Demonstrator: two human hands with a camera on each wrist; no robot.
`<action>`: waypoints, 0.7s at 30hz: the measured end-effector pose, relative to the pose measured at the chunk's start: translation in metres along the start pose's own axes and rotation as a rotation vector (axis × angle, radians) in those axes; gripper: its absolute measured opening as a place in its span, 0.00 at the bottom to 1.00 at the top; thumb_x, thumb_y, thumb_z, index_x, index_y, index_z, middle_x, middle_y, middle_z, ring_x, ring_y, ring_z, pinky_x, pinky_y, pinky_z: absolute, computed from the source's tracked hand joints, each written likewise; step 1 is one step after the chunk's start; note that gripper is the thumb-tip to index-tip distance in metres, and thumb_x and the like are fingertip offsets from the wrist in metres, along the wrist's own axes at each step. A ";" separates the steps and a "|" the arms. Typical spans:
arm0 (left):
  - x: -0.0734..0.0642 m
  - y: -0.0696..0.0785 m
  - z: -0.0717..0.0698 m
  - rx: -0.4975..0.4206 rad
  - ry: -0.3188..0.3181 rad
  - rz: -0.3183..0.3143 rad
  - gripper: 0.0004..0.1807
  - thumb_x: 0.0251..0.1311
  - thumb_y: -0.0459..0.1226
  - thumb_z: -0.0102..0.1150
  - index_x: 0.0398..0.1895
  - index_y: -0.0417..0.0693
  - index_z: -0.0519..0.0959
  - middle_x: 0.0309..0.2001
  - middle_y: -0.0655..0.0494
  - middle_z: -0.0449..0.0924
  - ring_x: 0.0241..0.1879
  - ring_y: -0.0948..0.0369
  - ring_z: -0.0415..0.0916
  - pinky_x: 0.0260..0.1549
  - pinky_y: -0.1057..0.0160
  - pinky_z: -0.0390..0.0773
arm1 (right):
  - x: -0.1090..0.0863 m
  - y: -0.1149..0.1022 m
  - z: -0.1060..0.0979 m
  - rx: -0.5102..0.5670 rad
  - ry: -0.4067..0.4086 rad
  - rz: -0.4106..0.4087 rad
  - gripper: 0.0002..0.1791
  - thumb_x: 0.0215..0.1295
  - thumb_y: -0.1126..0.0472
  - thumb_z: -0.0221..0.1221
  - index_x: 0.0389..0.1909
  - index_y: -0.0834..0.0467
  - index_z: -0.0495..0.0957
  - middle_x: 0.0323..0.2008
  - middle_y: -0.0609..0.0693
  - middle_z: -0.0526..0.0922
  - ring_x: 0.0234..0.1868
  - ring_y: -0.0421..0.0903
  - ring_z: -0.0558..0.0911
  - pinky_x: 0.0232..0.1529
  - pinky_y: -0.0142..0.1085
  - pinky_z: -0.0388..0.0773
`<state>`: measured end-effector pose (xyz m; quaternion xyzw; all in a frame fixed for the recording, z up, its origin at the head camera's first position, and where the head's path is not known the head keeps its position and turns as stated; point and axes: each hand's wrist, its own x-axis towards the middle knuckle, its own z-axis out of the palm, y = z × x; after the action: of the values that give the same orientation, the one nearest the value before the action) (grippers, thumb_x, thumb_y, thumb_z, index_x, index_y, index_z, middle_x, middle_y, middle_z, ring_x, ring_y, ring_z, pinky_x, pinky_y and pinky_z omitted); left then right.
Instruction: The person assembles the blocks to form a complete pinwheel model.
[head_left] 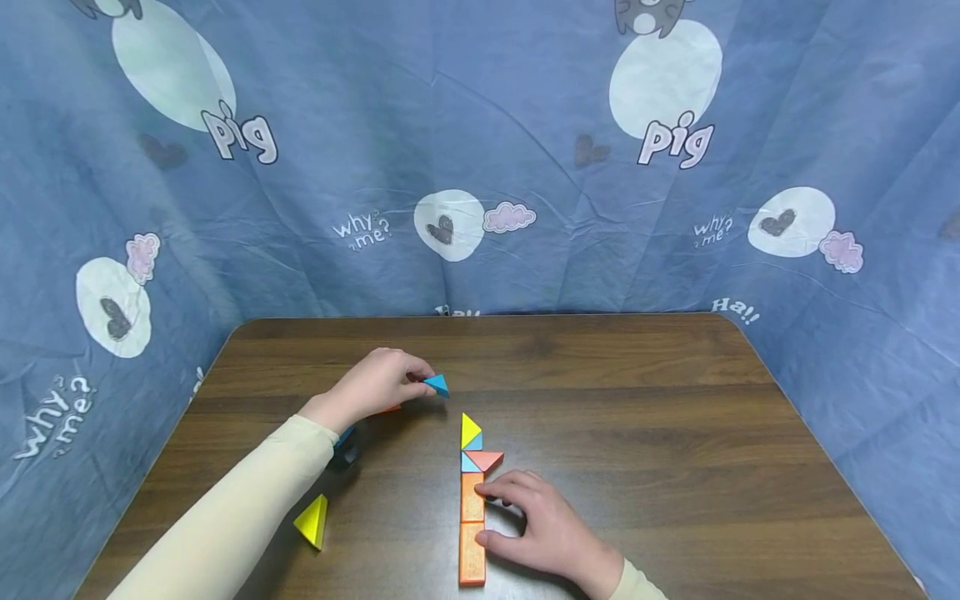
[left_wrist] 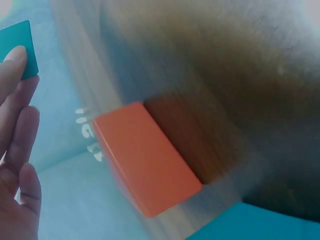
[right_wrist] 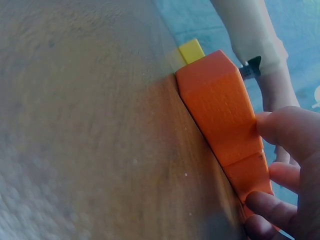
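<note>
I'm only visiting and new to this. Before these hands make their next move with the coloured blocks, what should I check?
1. Left hand has its block: ok, fingers pinch a small blue block.
2. Right hand is at the row: ok, fingertips touch the orange blocks.
3. Row is straight: not ok, if that is wanted; the red triangle juts out to the right.
4. Loose yellow block is apart from the row: ok, it lies off to the left.
5. Shape of the block under the left wrist: cannot tell, mostly hidden.
</note>
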<state>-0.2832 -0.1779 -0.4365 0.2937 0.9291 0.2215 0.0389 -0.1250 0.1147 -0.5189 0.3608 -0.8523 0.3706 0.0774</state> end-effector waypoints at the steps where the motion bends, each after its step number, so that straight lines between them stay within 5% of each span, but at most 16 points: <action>1: -0.002 0.002 0.000 -0.004 0.001 0.004 0.04 0.59 0.44 0.70 0.37 0.63 0.86 0.31 0.76 0.81 0.27 0.71 0.75 0.32 0.64 0.76 | 0.000 0.000 0.000 -0.001 -0.001 -0.001 0.26 0.60 0.41 0.66 0.58 0.47 0.80 0.46 0.38 0.79 0.45 0.34 0.75 0.46 0.30 0.74; 9: -0.016 0.013 0.003 0.031 0.005 0.122 0.05 0.57 0.42 0.72 0.36 0.62 0.86 0.32 0.77 0.80 0.31 0.72 0.74 0.34 0.64 0.76 | -0.002 -0.003 0.000 0.002 -0.016 0.016 0.26 0.61 0.41 0.65 0.58 0.46 0.80 0.46 0.38 0.79 0.45 0.35 0.75 0.47 0.31 0.74; 21: -0.019 0.020 0.010 0.132 -0.033 0.207 0.08 0.58 0.43 0.71 0.40 0.56 0.88 0.36 0.71 0.83 0.36 0.69 0.76 0.41 0.61 0.78 | 0.000 -0.002 -0.001 0.009 -0.006 0.027 0.26 0.59 0.40 0.67 0.58 0.45 0.80 0.46 0.37 0.79 0.46 0.33 0.75 0.48 0.30 0.74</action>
<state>-0.2546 -0.1704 -0.4382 0.3934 0.9057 0.1578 0.0117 -0.1240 0.1139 -0.5172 0.3507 -0.8558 0.3742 0.0682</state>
